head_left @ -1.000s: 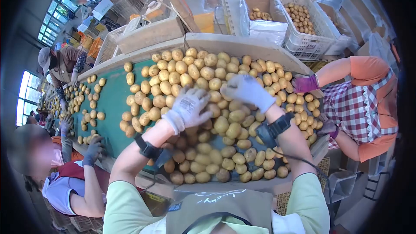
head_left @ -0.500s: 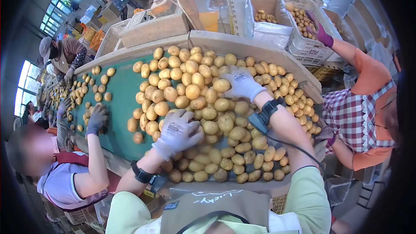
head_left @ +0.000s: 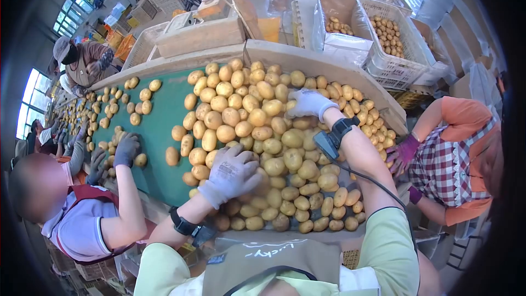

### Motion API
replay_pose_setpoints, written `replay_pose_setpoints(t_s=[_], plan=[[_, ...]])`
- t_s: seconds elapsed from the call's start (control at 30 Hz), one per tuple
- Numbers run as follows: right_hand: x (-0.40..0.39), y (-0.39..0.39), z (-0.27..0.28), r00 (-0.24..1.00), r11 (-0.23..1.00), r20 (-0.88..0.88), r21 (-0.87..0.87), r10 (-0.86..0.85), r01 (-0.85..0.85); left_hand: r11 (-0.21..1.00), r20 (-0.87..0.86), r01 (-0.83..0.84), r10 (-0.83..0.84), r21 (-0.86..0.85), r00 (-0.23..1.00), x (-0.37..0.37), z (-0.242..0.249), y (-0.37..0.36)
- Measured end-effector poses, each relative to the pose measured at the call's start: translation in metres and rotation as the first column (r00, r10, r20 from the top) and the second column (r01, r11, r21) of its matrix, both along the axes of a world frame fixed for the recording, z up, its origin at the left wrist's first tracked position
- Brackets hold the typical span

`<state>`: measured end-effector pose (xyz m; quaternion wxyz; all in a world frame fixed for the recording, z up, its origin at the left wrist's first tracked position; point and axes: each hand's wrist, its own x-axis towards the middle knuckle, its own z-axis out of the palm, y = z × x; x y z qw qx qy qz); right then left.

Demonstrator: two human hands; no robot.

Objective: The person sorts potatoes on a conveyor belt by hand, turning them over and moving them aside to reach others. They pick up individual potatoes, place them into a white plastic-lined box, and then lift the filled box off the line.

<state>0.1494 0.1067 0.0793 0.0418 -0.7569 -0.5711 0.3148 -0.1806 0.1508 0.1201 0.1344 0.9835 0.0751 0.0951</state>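
A broad heap of yellow potatoes (head_left: pixel 273 146) covers the near end of a green conveyor belt (head_left: pixel 157 151). My left hand (head_left: pixel 232 172), in a pale work glove, lies spread on the left side of the heap, palm down on potatoes. My right hand (head_left: pixel 309 104), gloved the same way, rests on the upper right part of the heap. Its fingers point left and are bent over potatoes; whether they grip one is hidden. A dark strap with a small device sits on each of my wrists.
A wooden rim (head_left: pixel 312 57) borders the belt. Beyond it stand a lined box (head_left: pixel 356 41) and a white crate (head_left: pixel 383 71) with potatoes. Co-workers' gloved hands (head_left: pixel 127 149) work at the left; purple gloves (head_left: pixel 404 153) are at the right edge.
Potatoes on the belt have shifted toward the right. My left hand has moved slightly right, my right hand a little right. The orange-sleeved co-worker's raised hand has come down to the potatoes.
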Motion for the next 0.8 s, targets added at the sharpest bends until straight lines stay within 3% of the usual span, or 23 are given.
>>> replay_pose_setpoints(t_s=[0.13,0.2,0.23,0.27,0.33,0.37,0.43,0.5,0.57,0.6,0.63,0.67,0.73,0.8], plan=[[-0.016,-0.018,-0.026,0.987,0.972,0.024,0.182,-0.157,0.15,0.997,-0.017,-0.03,0.029,-0.069,0.999,-0.011,-0.004,-0.002],[-0.031,-0.035,-0.023,0.976,0.935,0.172,0.347,-0.135,0.068,0.997,-0.009,-0.011,0.01,-0.082,1.0,-0.02,-0.002,-0.002],[-0.032,-0.046,-0.009,0.985,0.922,0.174,0.381,0.007,-0.074,0.996,0.007,0.011,-0.011,-0.089,1.0,-0.022,0.0,-0.002],[-0.03,-0.046,0.02,0.984,0.921,0.177,0.383,0.002,-0.07,0.996,0.01,0.016,-0.015,-0.086,1.0,-0.023,0.001,-0.001],[0.007,-0.021,0.068,0.888,0.864,0.446,0.4,0.109,-0.307,0.993,-0.04,0.0,-0.005,-0.118,0.999,-0.014,0.002,0.002],[0.045,-0.006,0.064,0.861,0.8,0.457,0.591,-0.221,-0.108,0.991,-0.065,-0.016,0.008,-0.129,0.998,-0.003,0.002,0.006],[0.087,0.024,0.045,0.749,0.639,0.394,0.768,-0.533,0.051,0.989,-0.104,-0.045,0.031,-0.14,0.994,0.002,0.003,0.008],[0.102,0.052,0.016,0.841,0.786,0.403,0.616,-0.361,0.042,0.992,-0.09,-0.045,0.035,-0.119,0.995,0.005,-0.001,0.01],[0.043,0.078,0.026,0.964,0.899,0.228,0.438,-0.138,0.025,0.992,-0.106,-0.051,0.039,-0.118,0.994,0.006,-0.002,0.013],[0.028,0.092,0.008,0.971,0.889,0.182,0.454,-0.154,0.056,0.992,-0.102,-0.053,0.042,-0.112,0.994,0.004,-0.005,0.012],[0.016,0.105,-0.002,0.96,0.951,0.21,0.282,-0.186,0.122,0.993,-0.079,-0.053,0.045,-0.106,0.996,0.003,-0.007,0.012],[0.01,0.117,-0.012,0.969,0.956,0.097,0.214,-0.227,0.203,0.994,-0.054,-0.052,0.047,-0.098,0.997,0.0,-0.009,0.012],[-0.012,0.102,0.024,0.945,0.988,0.303,0.119,-0.126,0.094,0.995,-0.006,-0.048,0.048,-0.088,0.999,-0.006,-0.012,0.008],[0.0,0.095,0.004,0.966,0.991,0.228,0.075,-0.122,0.107,0.993,0.001,-0.059,0.059,-0.098,0.998,-0.011,-0.012,0.002]])
